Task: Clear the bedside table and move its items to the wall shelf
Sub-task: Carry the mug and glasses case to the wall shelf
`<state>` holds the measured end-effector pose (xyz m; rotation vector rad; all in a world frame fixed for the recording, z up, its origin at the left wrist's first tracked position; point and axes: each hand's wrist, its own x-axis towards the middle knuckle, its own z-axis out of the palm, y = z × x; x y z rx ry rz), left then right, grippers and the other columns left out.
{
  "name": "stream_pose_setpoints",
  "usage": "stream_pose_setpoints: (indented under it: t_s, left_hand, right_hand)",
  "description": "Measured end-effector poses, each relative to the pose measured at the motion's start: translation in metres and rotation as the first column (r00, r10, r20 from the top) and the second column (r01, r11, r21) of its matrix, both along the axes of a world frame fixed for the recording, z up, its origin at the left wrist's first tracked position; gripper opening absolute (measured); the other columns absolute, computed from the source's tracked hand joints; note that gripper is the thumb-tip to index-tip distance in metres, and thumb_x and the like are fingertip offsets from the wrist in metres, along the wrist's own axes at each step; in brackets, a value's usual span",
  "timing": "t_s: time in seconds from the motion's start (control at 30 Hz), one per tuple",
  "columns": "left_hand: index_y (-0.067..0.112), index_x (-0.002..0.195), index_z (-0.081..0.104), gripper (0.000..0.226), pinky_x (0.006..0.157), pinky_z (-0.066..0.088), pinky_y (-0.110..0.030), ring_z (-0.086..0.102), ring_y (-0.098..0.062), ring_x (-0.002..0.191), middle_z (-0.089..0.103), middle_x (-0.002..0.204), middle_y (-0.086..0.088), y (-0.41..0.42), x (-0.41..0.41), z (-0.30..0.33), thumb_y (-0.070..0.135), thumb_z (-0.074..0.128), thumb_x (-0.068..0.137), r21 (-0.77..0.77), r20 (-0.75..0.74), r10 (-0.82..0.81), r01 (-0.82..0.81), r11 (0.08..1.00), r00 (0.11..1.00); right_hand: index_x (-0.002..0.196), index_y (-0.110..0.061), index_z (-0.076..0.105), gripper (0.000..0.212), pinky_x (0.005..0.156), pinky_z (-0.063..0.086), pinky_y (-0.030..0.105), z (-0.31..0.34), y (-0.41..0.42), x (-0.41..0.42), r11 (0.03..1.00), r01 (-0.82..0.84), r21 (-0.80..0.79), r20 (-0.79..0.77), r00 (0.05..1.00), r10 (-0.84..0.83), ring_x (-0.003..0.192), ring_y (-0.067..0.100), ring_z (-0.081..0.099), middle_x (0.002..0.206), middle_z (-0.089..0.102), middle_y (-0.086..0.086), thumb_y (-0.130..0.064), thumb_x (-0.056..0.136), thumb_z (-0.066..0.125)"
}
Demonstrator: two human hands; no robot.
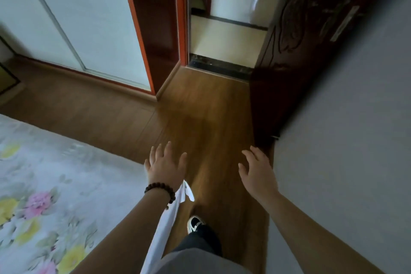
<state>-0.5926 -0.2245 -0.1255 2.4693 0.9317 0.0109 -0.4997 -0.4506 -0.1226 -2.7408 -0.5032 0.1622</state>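
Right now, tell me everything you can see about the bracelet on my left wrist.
The beaded bracelet is a single strand of round, dark brown beads that look like wood. It wraps snugly around the wrist just behind the left hand, whose fingers are spread and hold nothing. Only the top arc shows; the underside is hidden by the wrist. It touches skin only, above the wooden floor.

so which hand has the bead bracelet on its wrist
The left hand, the one beside the flowered bedspread. A dark bead bracelet circles its wrist, while the right hand, nearer the grey wall, has a bare wrist.
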Motion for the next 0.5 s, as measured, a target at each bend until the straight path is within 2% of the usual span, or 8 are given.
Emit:
stream_pose_setpoints:
  t_s: [0.2,0.37,0.5]
  left_hand:
    - [0.024,0.15,0.021,0.067,0.118,0.011,-0.049,0.01,-0.024,0.147,0.022,0.158,-0.004,0.087,0.096,0.013,0.059,0.032,0.093,0.003,-0.023,0.123,-0.123,0.992,0.992]
    - [0.024,0.15,0.02,0.068,0.119,0.011,-0.049,0.009,-0.022,0.147,0.022,0.158,-0.003,0.147,0.131,0.009,0.06,0.033,0.093,-0.023,-0.041,0.276,-0.277,0.961,0.96]
    - [0.027,0.149,0.021,0.068,0.118,0.013,-0.05,0.01,-0.022,0.147,0.023,0.158,-0.003,0.195,0.149,-0.004,0.061,0.033,0.092,-0.04,-0.063,0.426,-0.429,0.903,0.903]
  right_hand:
    - [0.136,-0.021,0.041,0.044,0.11,0.033,0.037,0.02,0.108,0.125,0.993,-0.113,0.024,0.012,0.994,0.113,0.141,0.02,0.024,0.149,0.033,0.004,-0.036,0.095,0.046]
    - [0.137,-0.02,0.041,0.045,0.111,0.033,0.038,0.022,0.192,0.192,0.973,-0.232,0.021,-0.022,0.972,0.232,0.141,0.02,0.022,0.15,0.032,0.004,-0.035,0.095,0.045]
    - [0.136,-0.023,0.041,0.044,0.109,0.035,0.039,0.011,0.269,0.243,0.931,-0.364,0.03,-0.046,0.93,0.365,0.141,0.02,0.023,0.15,0.031,0.003,-0.037,0.095,0.045]
